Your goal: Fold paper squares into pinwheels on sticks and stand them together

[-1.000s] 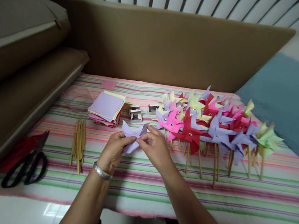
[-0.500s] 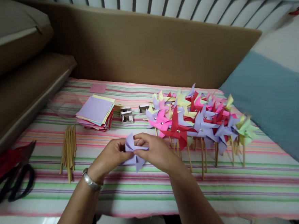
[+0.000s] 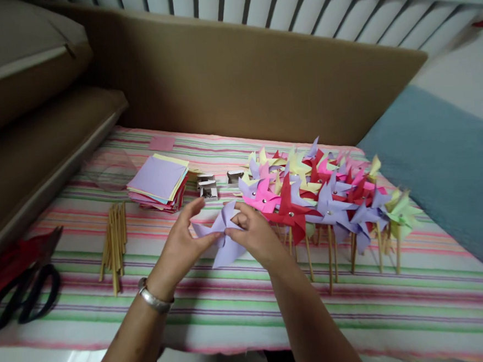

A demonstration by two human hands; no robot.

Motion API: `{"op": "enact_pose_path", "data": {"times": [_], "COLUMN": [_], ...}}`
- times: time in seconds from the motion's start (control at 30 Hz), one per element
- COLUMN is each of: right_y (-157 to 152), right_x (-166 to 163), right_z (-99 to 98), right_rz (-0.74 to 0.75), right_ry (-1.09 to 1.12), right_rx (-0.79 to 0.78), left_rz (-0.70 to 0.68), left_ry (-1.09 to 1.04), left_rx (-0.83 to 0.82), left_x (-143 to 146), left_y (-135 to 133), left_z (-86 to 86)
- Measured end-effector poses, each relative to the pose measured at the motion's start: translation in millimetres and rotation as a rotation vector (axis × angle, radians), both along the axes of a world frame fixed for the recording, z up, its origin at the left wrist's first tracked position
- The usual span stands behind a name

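A lavender paper pinwheel (image 3: 230, 251), its blades folded in toward the middle, is held above the striped cloth. My right hand (image 3: 255, 232) pinches it at its centre between thumb and fingers. The thumb of my left hand (image 3: 183, 243) touches the pinwheel near the same spot, while its index finger is raised away from the paper, leaving a wide gap. Beyond my hands lie small open boxes (image 3: 208, 190) with tiny metal pieces, too small to make out. A stack of coloured paper squares (image 3: 158, 178) sits to their left.
Finished pinwheels on sticks (image 3: 291, 213) crowd the right side of the striped cloth (image 3: 242, 313). Bamboo sticks (image 3: 114, 245) lie in a bundle at left, near black-handled scissors (image 3: 38, 291) and red material (image 3: 11, 263). A brown board (image 3: 238, 76) stands behind.
The left index finger has lifted off the paper and the left hand has opened. The pinwheel has turned, showing its blades more broadly, with my right hand still gripping it.
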State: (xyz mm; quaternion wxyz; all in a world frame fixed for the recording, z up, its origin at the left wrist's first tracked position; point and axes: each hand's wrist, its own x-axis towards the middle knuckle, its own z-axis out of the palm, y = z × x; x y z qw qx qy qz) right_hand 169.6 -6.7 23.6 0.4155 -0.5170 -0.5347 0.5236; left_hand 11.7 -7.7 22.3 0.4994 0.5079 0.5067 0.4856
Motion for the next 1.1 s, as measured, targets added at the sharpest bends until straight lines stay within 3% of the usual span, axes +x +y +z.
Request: {"op": "enact_pose_path", "data": {"times": [0.07, 0.13, 0.2, 0.27, 0.63, 0.9, 1.1], "right_y": [3.8, 5.4, 4.9, 3.1, -2.1, -13.4, -10.6], "right_x": [-1.4, -3.9, -8.3, -13.8, -27.4, -29.5, -37.3], "right_z": [-4.2, -7.1, -8.9, -10.2, -12.1, -7.2, -12.8], "right_rz": [-0.120, -0.191, -0.208, -0.215, -0.209, -0.197, -0.070], "right_ry": [0.060, 0.095, 0.119, 0.134, 0.127, -0.211, 0.050], "right_rx": [0.015, 0.048, 0.077, 0.095, 0.062, 0.320, 0.100], "left_rz": [0.049, -0.037, -0.115, -0.102, 0.062, 0.254, 0.176], "left_ry": [-0.211, -0.419, -0.551, -0.612, -0.527, -0.519, -0.554], "left_rx": [-0.086, -0.232, -0.336, -0.375, -0.365, -0.341, -0.342], "left_x": [3.2, 7.6, 11.8, 14.9, 4.5, -28.6, -33.8], "left_y": [-1.2, -3.0, -4.6, -5.2, 2.5, 13.5, 13.4], "left_z": [0.1, -1.4, -4.2, -7.2, -10.8, -5.7, -6.8]}}
